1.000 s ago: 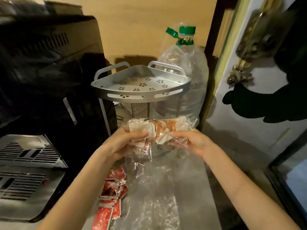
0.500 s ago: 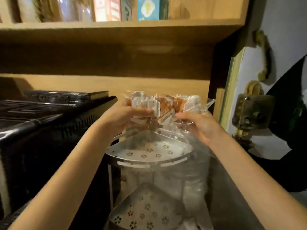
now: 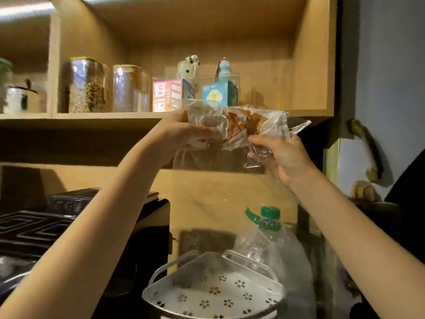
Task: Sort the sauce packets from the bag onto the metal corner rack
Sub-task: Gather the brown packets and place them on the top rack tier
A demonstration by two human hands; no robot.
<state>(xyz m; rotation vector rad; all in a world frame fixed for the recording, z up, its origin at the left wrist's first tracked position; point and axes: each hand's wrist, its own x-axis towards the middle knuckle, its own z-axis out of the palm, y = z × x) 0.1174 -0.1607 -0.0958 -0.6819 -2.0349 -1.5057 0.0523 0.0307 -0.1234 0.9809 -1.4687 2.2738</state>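
- Left hand [image 3: 181,132] clamped on the left end of a clear plastic bag [image 3: 273,125], fingers wrapped round it.
- Right hand [image 3: 282,157] pinching the bag's right end from below.
- Sauce packets [image 3: 239,125] bunched inside (white and orange ones, print unreadable), held high before the wooden shelf [image 3: 92,116].
- Well below: metal corner rack [image 3: 216,295], top tray bare, beside a large water bottle [image 3: 269,238].
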